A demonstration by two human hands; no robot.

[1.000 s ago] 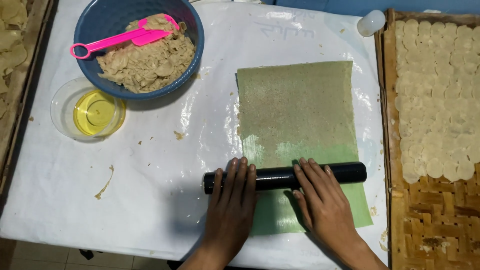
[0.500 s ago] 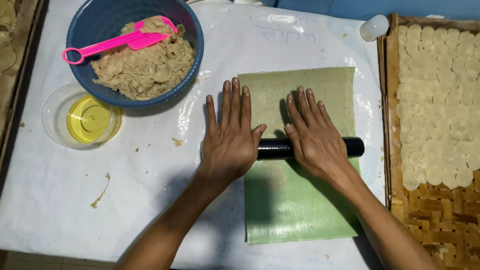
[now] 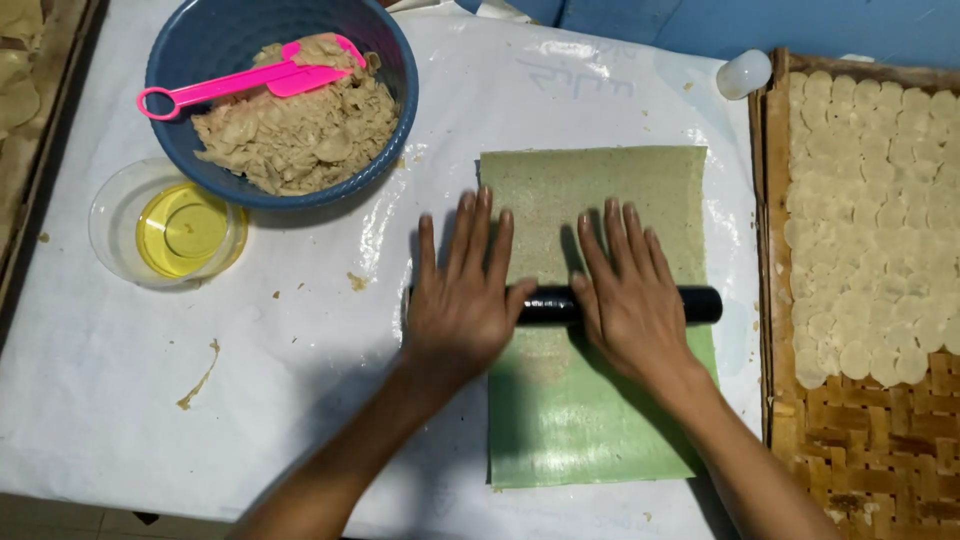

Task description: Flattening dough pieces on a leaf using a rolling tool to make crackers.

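A black rolling pin (image 3: 700, 303) lies crosswise on a green sheet (image 3: 590, 420) spread on the white-covered table. My left hand (image 3: 464, 292) rests flat on the pin's left part, fingers spread and pointing away from me. My right hand (image 3: 628, 296) presses flat on the pin's right part; only the pin's right end and a short middle stretch show. Whatever lies under the sheet is hidden.
A blue bowl (image 3: 190, 50) of beige dough holds a pink spoon (image 3: 235, 85) at the far left. A clear cup of yellow oil (image 3: 180, 228) stands beside it. A woven tray (image 3: 860, 450) with several pale round discs (image 3: 870, 210) fills the right side. A small white cap (image 3: 745, 73) lies near it.
Both hands pushed the rolling pin away from me along the green sheet, from its near part to its middle. The palms went from gripping at the fingertips to lying flat over the pin.
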